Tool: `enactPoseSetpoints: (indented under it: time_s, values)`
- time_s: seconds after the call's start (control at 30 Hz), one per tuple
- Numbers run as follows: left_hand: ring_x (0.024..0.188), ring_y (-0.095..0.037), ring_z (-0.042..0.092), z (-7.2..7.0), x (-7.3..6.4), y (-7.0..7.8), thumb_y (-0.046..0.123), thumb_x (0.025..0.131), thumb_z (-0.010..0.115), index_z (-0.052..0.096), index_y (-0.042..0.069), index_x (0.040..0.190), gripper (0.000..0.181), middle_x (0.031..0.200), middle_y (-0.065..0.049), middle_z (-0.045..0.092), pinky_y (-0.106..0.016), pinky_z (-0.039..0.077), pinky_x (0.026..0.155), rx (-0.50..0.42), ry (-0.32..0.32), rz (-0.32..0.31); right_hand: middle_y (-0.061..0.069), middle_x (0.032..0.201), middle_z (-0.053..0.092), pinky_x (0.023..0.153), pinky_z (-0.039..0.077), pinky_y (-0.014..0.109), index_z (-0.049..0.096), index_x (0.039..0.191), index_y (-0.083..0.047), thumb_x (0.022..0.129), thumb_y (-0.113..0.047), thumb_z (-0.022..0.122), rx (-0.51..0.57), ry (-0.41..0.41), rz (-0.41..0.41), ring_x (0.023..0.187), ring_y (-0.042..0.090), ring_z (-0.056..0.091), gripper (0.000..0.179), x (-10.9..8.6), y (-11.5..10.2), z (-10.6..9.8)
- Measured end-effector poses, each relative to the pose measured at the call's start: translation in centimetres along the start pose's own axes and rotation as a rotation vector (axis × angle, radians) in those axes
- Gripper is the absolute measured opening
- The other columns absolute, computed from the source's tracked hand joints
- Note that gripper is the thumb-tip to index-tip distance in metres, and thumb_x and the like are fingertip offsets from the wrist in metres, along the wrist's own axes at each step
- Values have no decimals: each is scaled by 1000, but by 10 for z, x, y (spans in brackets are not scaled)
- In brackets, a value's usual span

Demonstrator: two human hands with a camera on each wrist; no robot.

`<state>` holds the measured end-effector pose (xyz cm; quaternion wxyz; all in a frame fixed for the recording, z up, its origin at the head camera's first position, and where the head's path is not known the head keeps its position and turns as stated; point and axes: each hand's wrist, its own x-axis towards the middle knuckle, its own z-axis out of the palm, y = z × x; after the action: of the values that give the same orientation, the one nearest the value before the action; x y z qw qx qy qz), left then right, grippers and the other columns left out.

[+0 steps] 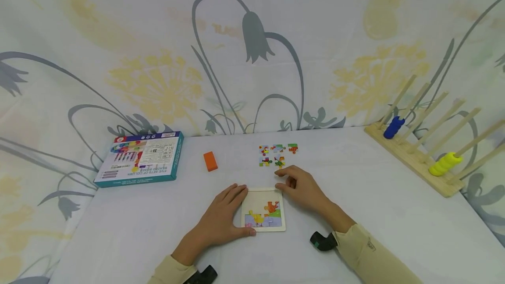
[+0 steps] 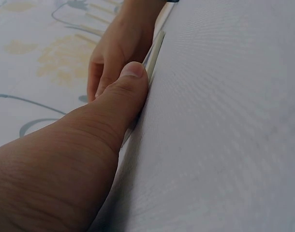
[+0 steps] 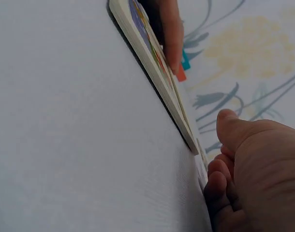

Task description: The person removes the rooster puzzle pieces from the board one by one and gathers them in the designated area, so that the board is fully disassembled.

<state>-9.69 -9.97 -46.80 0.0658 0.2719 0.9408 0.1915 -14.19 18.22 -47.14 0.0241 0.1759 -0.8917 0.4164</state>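
A small square puzzle tray [image 1: 260, 193] with a pale rim lies on the table. Joined jigsaw pieces [image 1: 272, 221] fill its lower part and right side. My left hand [image 1: 221, 218] holds the tray at its left, fingers at the far left corner and thumb along the near edge. Beyond the tray lie several loose jigsaw pieces [image 1: 293, 148] in two rows. My right hand [image 1: 304, 187] is over the tray's far right corner, its index fingertip close to the nearest loose piece [image 1: 279, 161]. In the right wrist view, the thumb [image 3: 229, 125] stands apart from the curled fingers, nothing between them.
An orange block [image 1: 211, 161] lies left of the loose pieces. Farther left is a flat toy box [image 1: 140, 159]. At the right stands a wooden peg rack [image 1: 414, 161] with blue beads [image 1: 393, 127] and yellow beads [image 1: 446, 164]. A patterned cloth hangs behind the table.
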Motion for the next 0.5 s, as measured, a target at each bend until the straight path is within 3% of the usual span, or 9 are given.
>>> enactPoseSetpoints:
  time_s: [0.17, 0.5]
  values:
    - [156, -28, 27, 1, -1, -1, 75, 76, 73, 35, 14, 160, 110, 165, -1, 36, -52, 30, 125, 2, 6, 9, -3, 99, 64, 65, 49, 18, 69, 126, -10, 88, -24, 82, 10, -117, -60, 73, 1, 53, 42, -13, -9, -1]
    - [156, -27, 26, -1, 0, 0, 74, 77, 73, 35, 15, 160, 109, 165, -1, 36, -52, 30, 125, 0, 2, 6, -7, 95, 57, 69, 46, 18, 69, 125, -6, 87, -33, 82, -143, -281, -110, 79, 2, 50, 49, -22, -32, -7]
